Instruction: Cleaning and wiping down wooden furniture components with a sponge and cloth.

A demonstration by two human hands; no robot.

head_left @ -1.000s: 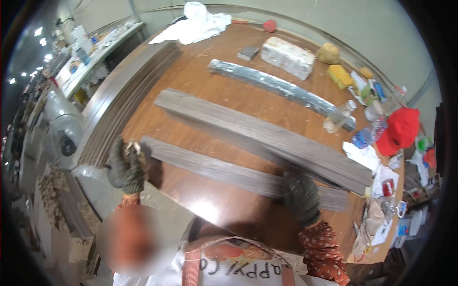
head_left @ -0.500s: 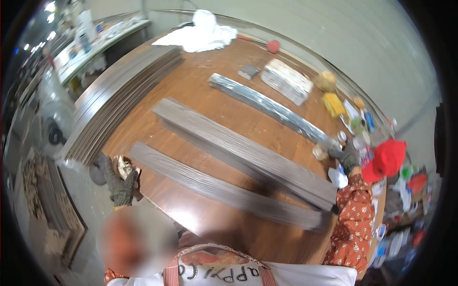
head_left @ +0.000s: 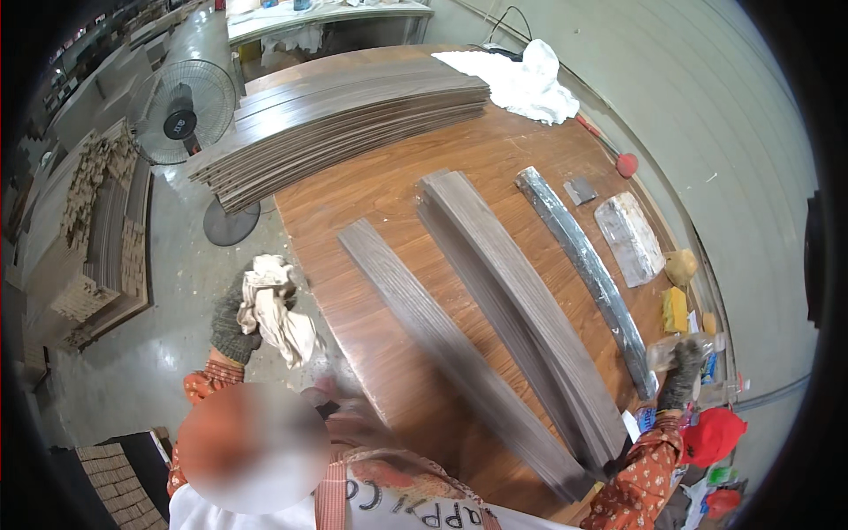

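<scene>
My left hand [head_left: 231,320], in a dark grey knit glove, is closed on a crumpled cream cloth [head_left: 281,314] held out beyond the table's left edge. At the right side my right hand [head_left: 682,375], gloved alike, has its fingers around a clear plastic container [head_left: 662,353], probably a bottle; part of it is hidden by the glove. In front of me a single grey-brown wood-grain board [head_left: 450,349] lies slanting across the brown table [head_left: 344,305]. Beside it are stacked boards of the same colour [head_left: 521,291]. A silvery wrapped bar [head_left: 587,274] lies farther right.
A tall stack of boards [head_left: 353,124] covers the far left of the table, with a standing fan [head_left: 181,119] behind. Along the wall side are a white cloth [head_left: 530,79], a whitish block [head_left: 629,238], a yellow sponge [head_left: 674,309] and a red cap [head_left: 711,437].
My view has swung left. The cream cloth now hangs looser from my left hand. My right hand now has the clear container in its fingers.
</scene>
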